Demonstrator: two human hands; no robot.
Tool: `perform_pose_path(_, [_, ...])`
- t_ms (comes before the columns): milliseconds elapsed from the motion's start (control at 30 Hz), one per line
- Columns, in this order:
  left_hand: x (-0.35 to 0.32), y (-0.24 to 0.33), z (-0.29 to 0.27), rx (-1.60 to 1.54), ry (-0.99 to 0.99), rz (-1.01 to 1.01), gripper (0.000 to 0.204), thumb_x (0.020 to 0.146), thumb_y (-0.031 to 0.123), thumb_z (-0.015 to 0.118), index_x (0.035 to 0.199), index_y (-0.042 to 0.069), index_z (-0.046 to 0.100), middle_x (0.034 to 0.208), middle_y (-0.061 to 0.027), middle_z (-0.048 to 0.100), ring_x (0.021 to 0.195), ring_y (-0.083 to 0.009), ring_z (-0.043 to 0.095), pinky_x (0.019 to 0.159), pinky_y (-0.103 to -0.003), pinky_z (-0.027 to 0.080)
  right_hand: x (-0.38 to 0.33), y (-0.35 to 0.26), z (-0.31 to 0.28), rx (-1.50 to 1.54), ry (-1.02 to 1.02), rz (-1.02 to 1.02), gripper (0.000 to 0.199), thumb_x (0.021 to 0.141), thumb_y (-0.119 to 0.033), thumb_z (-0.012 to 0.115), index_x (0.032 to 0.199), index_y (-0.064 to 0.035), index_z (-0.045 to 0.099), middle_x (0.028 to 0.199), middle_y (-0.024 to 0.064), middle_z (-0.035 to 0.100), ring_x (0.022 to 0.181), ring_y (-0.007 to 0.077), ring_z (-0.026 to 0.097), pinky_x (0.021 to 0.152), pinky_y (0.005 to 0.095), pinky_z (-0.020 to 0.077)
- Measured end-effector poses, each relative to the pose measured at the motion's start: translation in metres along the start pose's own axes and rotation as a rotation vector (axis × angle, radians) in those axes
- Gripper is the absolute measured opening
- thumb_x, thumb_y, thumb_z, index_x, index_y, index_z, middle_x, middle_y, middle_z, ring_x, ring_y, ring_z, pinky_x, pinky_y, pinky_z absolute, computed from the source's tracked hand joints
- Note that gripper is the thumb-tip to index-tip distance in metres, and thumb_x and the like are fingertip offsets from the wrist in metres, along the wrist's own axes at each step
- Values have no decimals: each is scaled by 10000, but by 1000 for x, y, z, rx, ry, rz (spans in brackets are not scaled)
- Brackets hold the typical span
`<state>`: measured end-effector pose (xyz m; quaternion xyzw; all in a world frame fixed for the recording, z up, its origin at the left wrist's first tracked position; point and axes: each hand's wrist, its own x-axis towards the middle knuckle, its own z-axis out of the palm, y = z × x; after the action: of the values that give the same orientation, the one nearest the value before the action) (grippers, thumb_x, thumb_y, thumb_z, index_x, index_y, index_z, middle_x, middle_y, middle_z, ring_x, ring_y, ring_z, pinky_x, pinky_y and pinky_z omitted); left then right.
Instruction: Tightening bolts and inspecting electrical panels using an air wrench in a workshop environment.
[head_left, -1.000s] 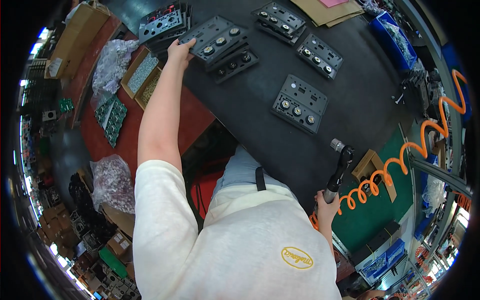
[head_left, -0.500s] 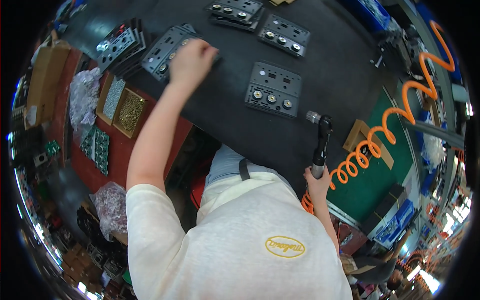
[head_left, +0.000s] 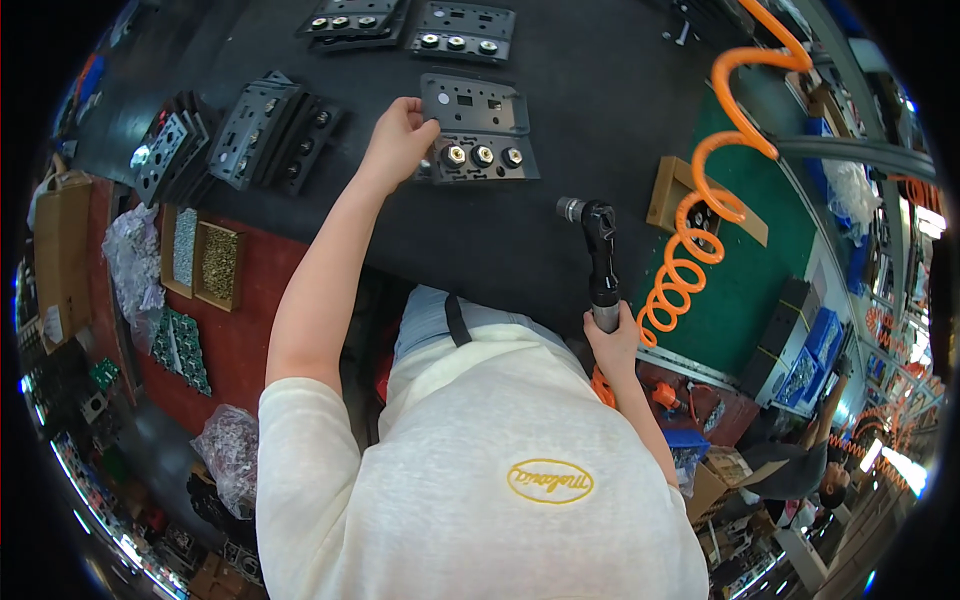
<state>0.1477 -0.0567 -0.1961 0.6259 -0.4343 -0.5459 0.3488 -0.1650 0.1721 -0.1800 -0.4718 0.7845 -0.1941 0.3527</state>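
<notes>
Dark panel point(head_left: 475, 118) with three round fittings point(head_left: 483, 155) lies just right of the left hand point(head_left: 398, 145), whose partly curled fingers meet its left edge; whether they pinch it, I cannot tell. The right hand point(head_left: 612, 345) is closed around an angled power tool point(head_left: 602, 255).

Left hand point(head_left: 400, 145): fingertips partly out of sight at the near plate point(head_left: 472, 105)'s left edge; gripping or only touching, cannot tell.
Power tool point(head_left: 602, 250): lower end of the handle hidden inside the right hand point(head_left: 612, 338).
Orange hose point(head_left: 728, 140): cut off by the top edge; partly lost behind the right wrist.
Far plate stack point(head_left: 355, 40): cut off by the top edge.
Brass-coloured bits point(head_left: 220, 262): too small to tell their kind.
Plastic bag point(head_left: 228, 460): contents blurred by the film.
</notes>
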Motion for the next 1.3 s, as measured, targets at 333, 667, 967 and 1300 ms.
perform_pose_path(333, [-89,-100,141,-167,-250,-138,445,796,-38,542,1225,-50,422,1082,-175,608,994,-245,610,801,-322,502,-18,63,-43,-57,32,9,291,747,-172,677,976,-28,569,801,167,656,751,321,651,664,379,486])
perform_pose_path(667, [-96,-86,142,431,-129,-25,809,727,225,734,1399,119,295,1142,-218,592,1070,-357,580,908,-398,460,-31,121,-46,-437,16,-66,297,756,-197,661,976,-30,553,785,206,646,741,406,631,653,450,490])
perform_pose_path(967, [-98,-89,146,471,-85,75,658,748,180,732,1298,124,376,1067,-191,620,982,-363,613,838,-417,486,-15,119,-46,-521,-72,-109,312,767,-165,628,1021,-37,501,895,214,630,828,416,605,694,485,474])
perform_pose_path(1300, [-96,-94,148,503,-49,150,655,738,213,739,1284,120,390,1057,-174,628,971,-349,617,814,-416,490,-10,121,-49,-586,-33,-225,251,755,-142,630,923,-13,495,737,237,616,703,437,607,610,496,478])
